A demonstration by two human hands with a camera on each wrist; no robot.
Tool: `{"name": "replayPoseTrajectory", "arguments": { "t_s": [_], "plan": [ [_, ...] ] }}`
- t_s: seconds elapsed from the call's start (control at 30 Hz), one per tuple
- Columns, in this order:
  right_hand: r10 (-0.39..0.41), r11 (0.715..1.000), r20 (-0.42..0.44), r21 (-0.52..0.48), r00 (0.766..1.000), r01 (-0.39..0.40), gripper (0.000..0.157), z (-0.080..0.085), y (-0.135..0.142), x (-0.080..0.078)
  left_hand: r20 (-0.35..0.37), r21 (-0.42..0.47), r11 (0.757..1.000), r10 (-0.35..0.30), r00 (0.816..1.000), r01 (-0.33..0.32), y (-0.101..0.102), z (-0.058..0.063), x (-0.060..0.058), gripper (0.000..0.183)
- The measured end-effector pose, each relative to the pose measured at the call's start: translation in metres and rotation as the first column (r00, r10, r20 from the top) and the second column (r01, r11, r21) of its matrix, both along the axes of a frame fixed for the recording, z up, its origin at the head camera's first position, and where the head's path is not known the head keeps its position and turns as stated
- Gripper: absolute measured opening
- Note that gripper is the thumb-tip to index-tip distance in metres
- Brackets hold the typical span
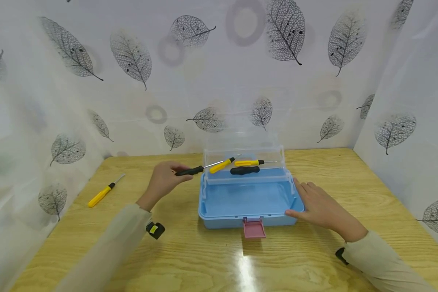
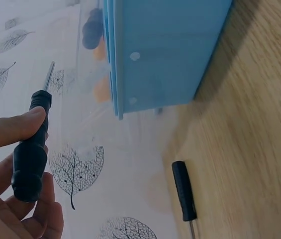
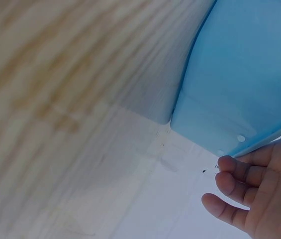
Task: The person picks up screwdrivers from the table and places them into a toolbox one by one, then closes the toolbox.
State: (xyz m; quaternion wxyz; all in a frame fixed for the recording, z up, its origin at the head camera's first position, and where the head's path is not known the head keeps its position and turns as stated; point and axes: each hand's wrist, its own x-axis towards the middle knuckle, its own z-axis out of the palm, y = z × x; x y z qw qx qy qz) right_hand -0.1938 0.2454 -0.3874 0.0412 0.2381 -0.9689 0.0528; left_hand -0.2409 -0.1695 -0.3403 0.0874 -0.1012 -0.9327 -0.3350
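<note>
My left hand (image 1: 164, 178) holds a black-handled screwdriver (image 1: 190, 171), thumb along the grip, its shaft pointing right toward the toolbox's raised clear tray (image 1: 206, 158). That tray carries two yellow-handled screwdrivers, one leaning left (image 1: 222, 165) and one lying flat (image 1: 246, 163), with a black handle (image 1: 244, 170) in front. Below it is the blue toolbox (image 1: 222, 223), its pink latch (image 1: 254, 229) hanging down in front. My right hand (image 1: 319, 205) holds the box's right end, thumb on the front rim; in the right wrist view, several fingers lie loosely curled beside the outer wall.
Left on the wooden table (image 1: 190, 263) lies another yellow screwdriver (image 1: 101, 196). The left wrist view shows a further black-handled screwdriver (image 2: 184, 191) on the table. A transparent lid (image 1: 244, 140) stands raised behind the tray. Leaf-patterned sheeting (image 1: 219, 81) encloses the back and sides.
</note>
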Motion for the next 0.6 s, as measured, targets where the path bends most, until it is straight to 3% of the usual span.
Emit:
{"name": "replayPoseTrajectory", "arguments": {
  "t_s": [0.6],
  "plan": [
    [-0.005,1.000,0.002,0.002,1.000,0.005,0.099,-0.004,0.002,-0.001,0.054,0.012,0.997,-0.077,0.996,0.077,0.029,0.009,-0.009,0.020]
  ]
}}
